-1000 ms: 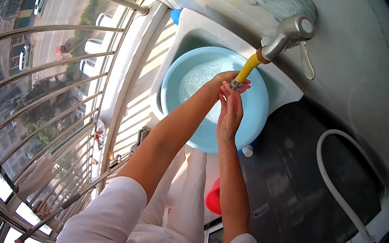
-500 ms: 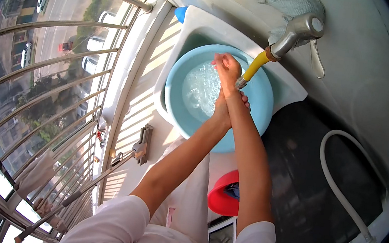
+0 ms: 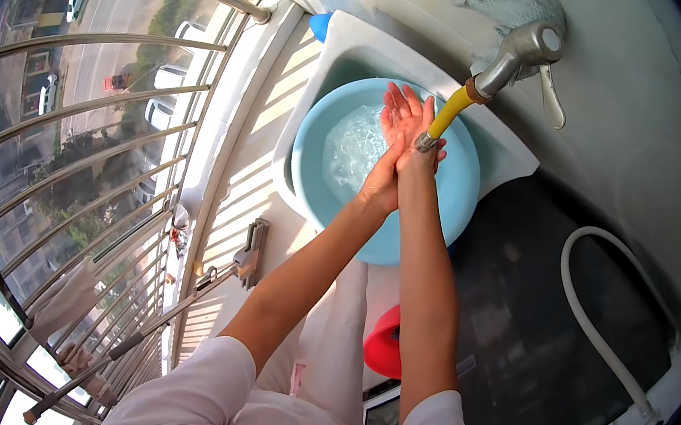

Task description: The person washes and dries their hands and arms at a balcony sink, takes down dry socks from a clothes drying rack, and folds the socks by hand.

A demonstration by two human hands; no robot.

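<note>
My left hand [image 3: 384,173] is wrapped around my right wrist, with its thumb along the near side and fingertips showing on the far side. Palm up and fingers apart, my right hand [image 3: 409,118] holds nothing and is under the end of the yellow hose [image 3: 450,113]. This hose is fitted to a metal faucet [image 3: 523,54] with a lever handle. Both hands are over a light blue basin [image 3: 301,169], where bubbling water [image 3: 353,150] lies. The basin sits in a white sink [image 3: 364,37].
A red bucket [image 3: 385,343] stands below my right forearm. To the right are a dark surface [image 3: 549,326] and a grey-white hose [image 3: 581,309]. Metal railings [image 3: 89,98] line the left, with a long-handled squeegee-like tool [image 3: 249,256] leaning there. A blue object [image 3: 319,26] is by the sink corner.
My right hand has turned from partly curled to palm up with fingers spread. My left hand still grips around the right wrist, its thumb now in view.
</note>
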